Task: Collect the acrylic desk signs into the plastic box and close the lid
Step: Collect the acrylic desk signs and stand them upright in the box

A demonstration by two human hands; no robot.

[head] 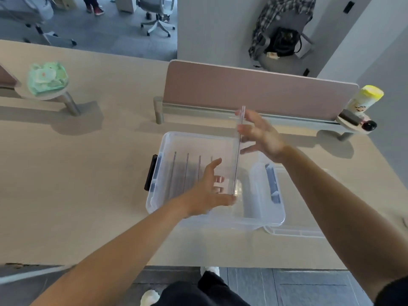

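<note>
Sign (238, 146) of clear acrylic, edge-on over open plastic box (167, 136) | left hand (209, 193) pinches its near lower end, fingers (216, 162) curled | right hand (262, 135) presses far upper edge, fingers straight | I count four standing signs (187, 168) inside | lid (298, 233) on tabletop (77, 173), right of box.

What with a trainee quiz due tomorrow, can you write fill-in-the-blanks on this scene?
1. The left hand and right hand hold one acrylic ____ at the open plastic box.
2. The lid lies to the ____ of the box.
3. The canister on the side shelf has a ____ cap.
Missing: sign; right; yellow.
</note>
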